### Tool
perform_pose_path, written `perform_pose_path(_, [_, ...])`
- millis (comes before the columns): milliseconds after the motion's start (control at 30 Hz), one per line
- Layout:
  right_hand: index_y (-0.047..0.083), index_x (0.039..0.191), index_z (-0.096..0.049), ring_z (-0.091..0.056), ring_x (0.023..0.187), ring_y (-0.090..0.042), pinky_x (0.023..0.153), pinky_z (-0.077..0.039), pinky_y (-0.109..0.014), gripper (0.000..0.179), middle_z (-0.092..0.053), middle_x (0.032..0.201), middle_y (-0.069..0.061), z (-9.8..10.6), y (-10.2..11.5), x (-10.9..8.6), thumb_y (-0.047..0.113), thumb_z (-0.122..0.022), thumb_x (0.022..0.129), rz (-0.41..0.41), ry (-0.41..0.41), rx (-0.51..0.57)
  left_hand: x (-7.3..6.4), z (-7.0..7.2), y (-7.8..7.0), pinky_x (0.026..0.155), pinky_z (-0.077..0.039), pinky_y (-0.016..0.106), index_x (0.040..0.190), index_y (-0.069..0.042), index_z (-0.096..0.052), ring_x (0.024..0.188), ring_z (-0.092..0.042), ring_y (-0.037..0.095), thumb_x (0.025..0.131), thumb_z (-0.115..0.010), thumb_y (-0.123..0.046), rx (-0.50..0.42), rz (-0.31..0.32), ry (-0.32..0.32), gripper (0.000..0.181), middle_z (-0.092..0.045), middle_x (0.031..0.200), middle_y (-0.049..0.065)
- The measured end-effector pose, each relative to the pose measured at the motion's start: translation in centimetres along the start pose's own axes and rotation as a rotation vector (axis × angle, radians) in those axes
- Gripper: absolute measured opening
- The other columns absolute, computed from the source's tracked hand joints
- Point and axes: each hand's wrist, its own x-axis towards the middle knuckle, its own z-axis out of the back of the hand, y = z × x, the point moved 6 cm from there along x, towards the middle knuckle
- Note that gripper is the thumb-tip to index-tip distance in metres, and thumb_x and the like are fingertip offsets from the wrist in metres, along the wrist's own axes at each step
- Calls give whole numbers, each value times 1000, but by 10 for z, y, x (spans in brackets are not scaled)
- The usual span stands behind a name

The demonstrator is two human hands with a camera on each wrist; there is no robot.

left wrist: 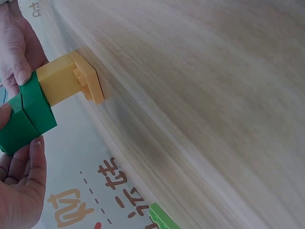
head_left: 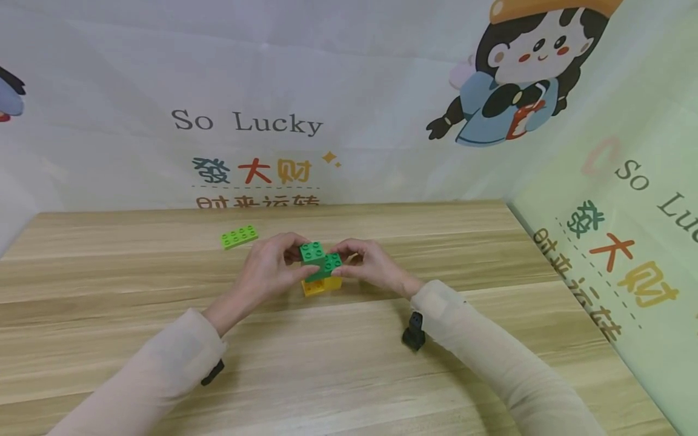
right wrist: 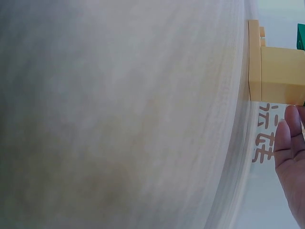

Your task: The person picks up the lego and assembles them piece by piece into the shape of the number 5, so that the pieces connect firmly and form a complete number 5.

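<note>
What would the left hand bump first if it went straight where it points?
The top green block, which the left hand pinches, comes first. Past that, probably the right hand, though depth is unclear.

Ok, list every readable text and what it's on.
"So Lucky": back wall
"發大财": back wall
"时来运转": back wall, partly hidden
"So Luc": right wall, cut off
"發大财": right wall
"时来运转": right wall
Bricks: no readable text
</note>
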Motion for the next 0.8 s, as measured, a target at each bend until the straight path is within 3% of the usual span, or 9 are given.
perform_pose_path(800, [-2,111,-63,-56,88,-12,76,-53,-30,31,-64,103,-14,0,-1,0,5,-71,82,-5,3,17,3,-1,-1,65,-46,27,102,-7,-66,79,-58,18,75,-80,-21,27,10,44,33,-66,93,5])
